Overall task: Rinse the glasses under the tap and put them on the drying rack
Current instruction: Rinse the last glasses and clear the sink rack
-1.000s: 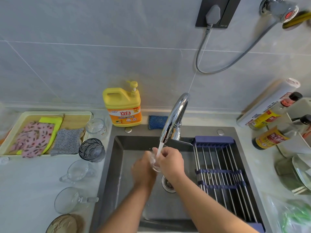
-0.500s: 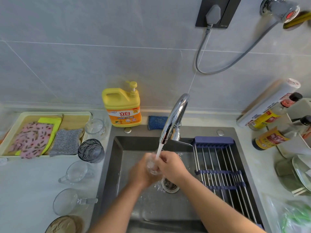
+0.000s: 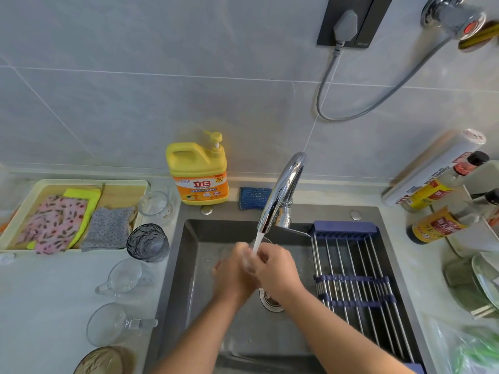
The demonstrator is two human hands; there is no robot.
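Observation:
A small clear glass (image 3: 252, 256) is held under the running chrome tap (image 3: 282, 191), over the grey sink (image 3: 194, 306). My left hand (image 3: 233, 275) cups it from the left and my right hand (image 3: 279, 268) grips it from the right; both mostly hide it. The roll-up drying rack (image 3: 356, 268) with blue ends spans the sink's right side and holds nothing. More glasses wait on the left counter: a clear one (image 3: 155, 205), a dark textured tumbler (image 3: 147, 242), two clear handled cups (image 3: 124, 276) (image 3: 113, 323) and a brownish one (image 3: 104, 360).
A yellow detergent bottle (image 3: 199, 175) and a blue scrubber (image 3: 253, 197) stand behind the sink. A tray with cloths (image 3: 67, 214) is at the far left. Sauce bottles (image 3: 437, 225), a paper roll (image 3: 432, 168), plates (image 3: 486, 279) and a plastic bag (image 3: 469, 349) crowd the right counter.
The hands have shifted and turned slightly with the glass under the water stream, staying over the drain. Nothing else has moved.

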